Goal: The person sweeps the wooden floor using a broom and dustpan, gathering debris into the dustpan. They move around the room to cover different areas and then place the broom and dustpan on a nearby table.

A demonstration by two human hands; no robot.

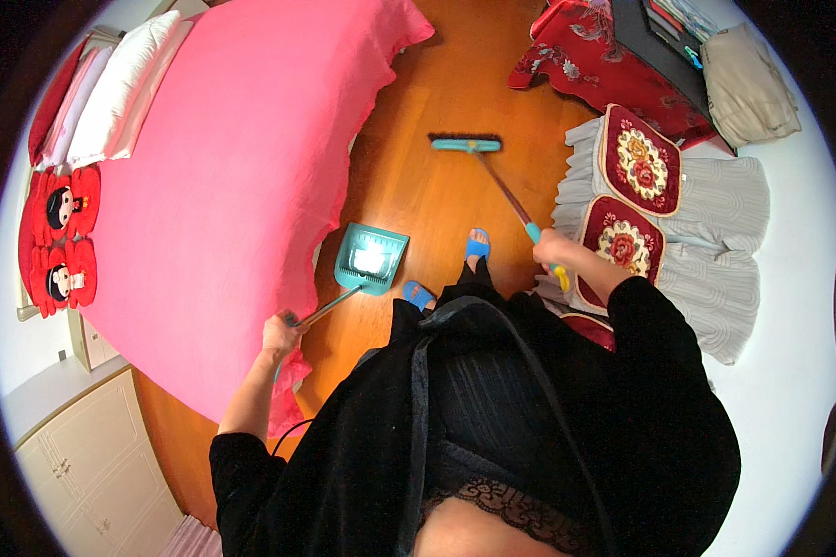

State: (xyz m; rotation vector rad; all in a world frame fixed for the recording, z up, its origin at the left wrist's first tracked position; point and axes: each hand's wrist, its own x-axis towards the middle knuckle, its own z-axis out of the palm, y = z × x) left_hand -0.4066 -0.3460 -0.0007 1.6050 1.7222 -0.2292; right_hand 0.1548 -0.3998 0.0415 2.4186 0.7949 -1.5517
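Note:
My left hand (283, 335) grips the handle of a teal long-handled dustpan (349, 259), close to the side of the pink-covered bed. A bright glare in the pan hides part of its inside. In my right hand (556, 248) is the handle of a broom (468, 145) with a teal head and dark bristles. The broom head is ahead of my feet, over the wooden floor (418, 188), and apart from the dustpan. Its brown shaft slants from the head back to my hand, and a yellow end shows below my fingers.
The bed (230, 160) with white pillows (125, 83) and red dolls (73, 202) borders the floor on the left. On the right stand skirted seats with floral cushions (642, 163) and a red-draped table (585, 63). Blue slippers (477, 244) are on my feet.

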